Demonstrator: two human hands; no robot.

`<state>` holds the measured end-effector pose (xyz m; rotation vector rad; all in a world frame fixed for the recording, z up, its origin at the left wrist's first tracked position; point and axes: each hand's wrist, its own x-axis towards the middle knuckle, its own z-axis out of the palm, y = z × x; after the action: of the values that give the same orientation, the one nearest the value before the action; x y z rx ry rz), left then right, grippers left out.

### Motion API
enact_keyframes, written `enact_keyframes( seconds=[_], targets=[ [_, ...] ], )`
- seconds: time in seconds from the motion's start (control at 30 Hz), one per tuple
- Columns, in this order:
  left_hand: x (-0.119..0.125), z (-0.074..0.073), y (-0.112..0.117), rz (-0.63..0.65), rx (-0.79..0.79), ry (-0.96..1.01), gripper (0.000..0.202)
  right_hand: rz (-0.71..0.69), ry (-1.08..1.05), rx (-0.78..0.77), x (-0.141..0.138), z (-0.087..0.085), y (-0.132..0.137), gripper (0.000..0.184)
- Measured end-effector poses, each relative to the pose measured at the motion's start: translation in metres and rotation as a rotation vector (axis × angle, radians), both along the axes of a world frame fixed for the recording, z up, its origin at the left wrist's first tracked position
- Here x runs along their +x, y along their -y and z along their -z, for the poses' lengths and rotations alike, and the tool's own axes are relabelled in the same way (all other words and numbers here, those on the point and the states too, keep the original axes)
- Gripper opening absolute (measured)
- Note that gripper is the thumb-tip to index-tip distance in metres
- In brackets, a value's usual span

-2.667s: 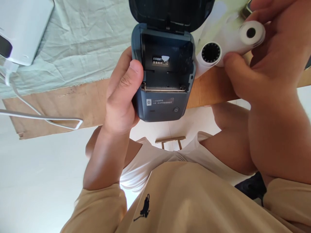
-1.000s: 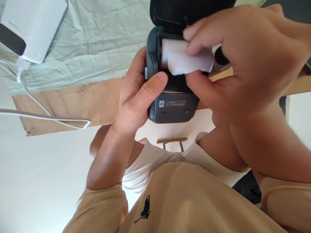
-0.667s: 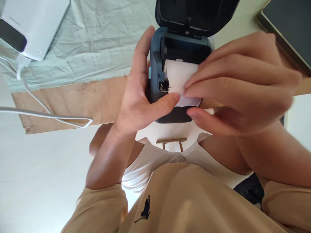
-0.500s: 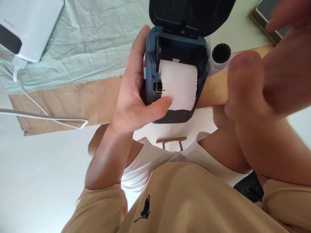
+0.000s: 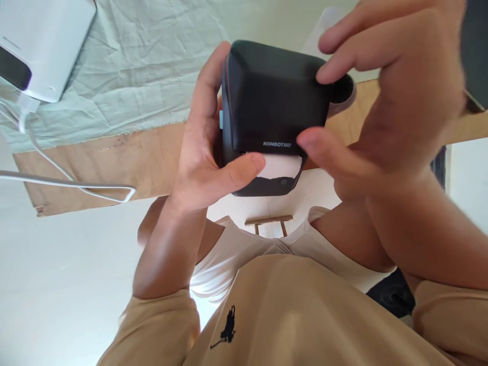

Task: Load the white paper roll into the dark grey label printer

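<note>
A dark label printer [image 5: 278,96] marked NIIMBOT is tilted up above the table edge, its black lid down. White paper [image 5: 285,165] with a ragged edge sticks out from under the lid over the front, where a power mark shows. My left hand [image 5: 206,157] is closed around the printer's left side, its thumb lying over the paper. Fingers apart, my right hand [image 5: 404,96] reaches over the right side, with a fingertip and the thumb touching the lid's right edge. A white cylinder with a black end [image 5: 343,90] lies just behind the printer, partly hidden.
At the upper left a white device with a dark panel [image 5: 46,46] sits on a pale green cloth [image 5: 152,61]. Its white cable [image 5: 102,187] hangs over the wooden table edge [image 5: 152,152]. A dark flat object [image 5: 475,51] lies at the right. Below is a small wooden stool [image 5: 269,221].
The printer's lid has swung down from upright and now covers the paper roll. My right hand has come in from the right to the lid. My left hand keeps its hold.
</note>
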<state>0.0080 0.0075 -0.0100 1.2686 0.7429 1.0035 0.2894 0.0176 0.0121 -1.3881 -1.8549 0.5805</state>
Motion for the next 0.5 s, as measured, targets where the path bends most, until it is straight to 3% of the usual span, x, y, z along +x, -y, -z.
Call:
enact_keyframes(
  seconds=[0.2, 0.37, 0.5],
  targets=[
    [-0.001, -0.001, 0.001, -0.021, -0.022, 0.011, 0.073, -0.099, 0.089, -0.075, -0.074, -0.018, 0.013, 0.072],
    [-0.002, -0.005, 0.004, -0.035, -0.034, 0.027, 0.073, -0.165, 0.152, 0.194, -0.059, -0.019, 0.022, 0.076],
    [-0.006, -0.01, 0.008, -0.046, -0.048, 0.046, 0.072, -0.082, 0.242, 0.309, -0.052, -0.017, 0.033, 0.09]
  ],
)
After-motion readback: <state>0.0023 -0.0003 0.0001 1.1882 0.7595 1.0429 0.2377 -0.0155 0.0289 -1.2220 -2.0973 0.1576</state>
